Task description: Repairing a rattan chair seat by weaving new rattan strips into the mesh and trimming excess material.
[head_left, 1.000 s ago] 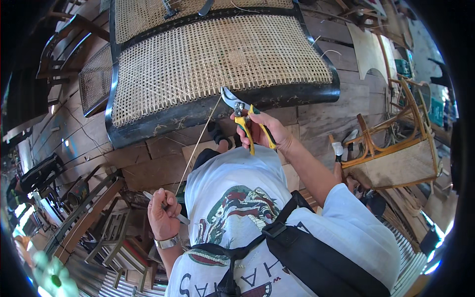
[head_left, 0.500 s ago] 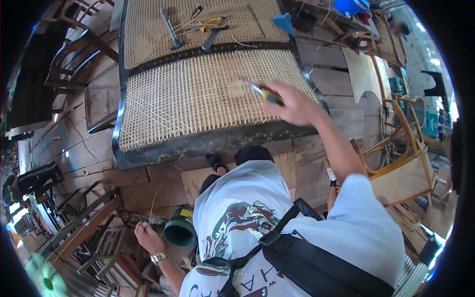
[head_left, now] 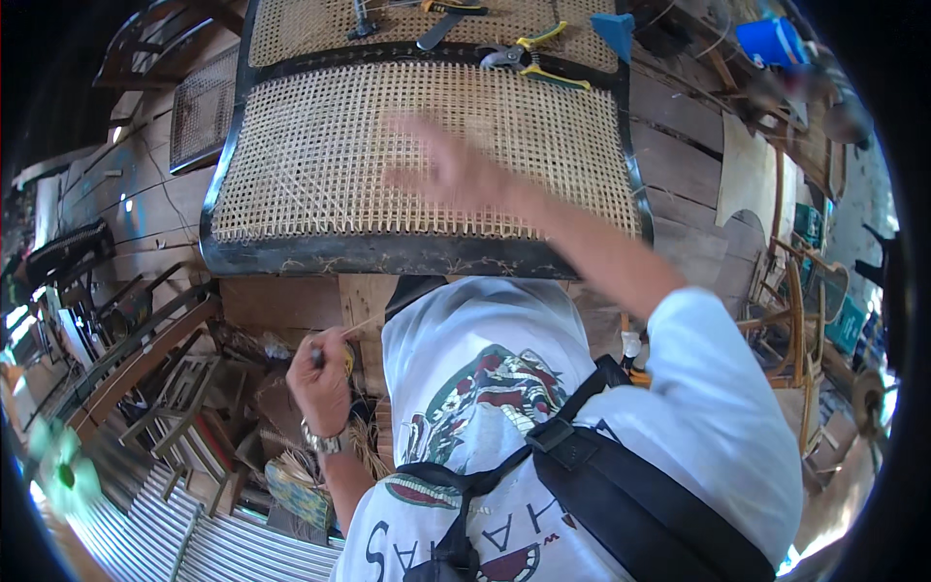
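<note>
My right hand (head_left: 451, 175) hangs over the woven cane panel (head_left: 320, 165), smeared by motion. Its finger and thumb look spread, with nothing visible between them. Beyond it, cutting pliers (head_left: 531, 70) with yellow handles lie spread on the panel's dark crossbar. My left hand (head_left: 320, 383), low at the left beside my shirt, is closed on a thin pale cane strip (head_left: 363, 326) that sticks out to the right. A small dark piece (head_left: 317, 357) also shows among its fingers; I cannot make out what it is.
A hammer (head_left: 362, 21), a flat dark blade (head_left: 439, 31) and a blue scrap (head_left: 613, 35) lie on the farther panel. A black frame edge (head_left: 417, 254) runs close in front of me. Wooden chair frames (head_left: 189, 407) crowd the left, with more at right.
The pliers have left my right hand and lie on the crossbar; that hand has swung left. My left hand has risen and moved right with the cane strip. The view has shifted.
</note>
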The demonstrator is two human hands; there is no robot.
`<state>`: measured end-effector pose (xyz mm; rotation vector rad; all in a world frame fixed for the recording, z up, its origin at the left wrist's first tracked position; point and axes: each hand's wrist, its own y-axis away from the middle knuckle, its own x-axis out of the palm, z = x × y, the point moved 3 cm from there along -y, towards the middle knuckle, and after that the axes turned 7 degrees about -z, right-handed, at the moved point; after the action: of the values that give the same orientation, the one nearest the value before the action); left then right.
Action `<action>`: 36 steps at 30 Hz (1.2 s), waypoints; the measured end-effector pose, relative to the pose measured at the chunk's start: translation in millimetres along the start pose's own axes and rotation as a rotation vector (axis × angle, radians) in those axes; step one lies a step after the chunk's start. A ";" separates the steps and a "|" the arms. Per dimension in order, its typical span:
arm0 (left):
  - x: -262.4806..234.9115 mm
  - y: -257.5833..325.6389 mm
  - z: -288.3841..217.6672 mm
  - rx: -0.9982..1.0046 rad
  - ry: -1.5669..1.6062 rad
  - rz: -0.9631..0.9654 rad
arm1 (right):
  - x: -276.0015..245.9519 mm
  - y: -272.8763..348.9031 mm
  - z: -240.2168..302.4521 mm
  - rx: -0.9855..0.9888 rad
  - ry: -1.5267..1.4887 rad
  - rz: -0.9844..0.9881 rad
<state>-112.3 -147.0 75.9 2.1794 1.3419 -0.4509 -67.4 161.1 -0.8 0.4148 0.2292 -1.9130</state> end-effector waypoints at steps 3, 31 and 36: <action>17.4 -15.5 -26.6 -0.041 0.138 0.160 | 51.9 65.0 54.0 0.196 -0.540 0.324; 70.0 -276.5 -44.6 0.835 -0.412 0.424 | -101.0 323.5 -69.9 1.103 0.918 -1.124; 62.9 -218.4 -33.3 0.904 -0.588 0.469 | -73.5 320.8 -74.7 1.233 0.319 -0.855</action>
<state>-279.0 -3.2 10.5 2.5843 0.2725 -1.5681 267.6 131.5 -28.9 1.6430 -0.7479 -2.6369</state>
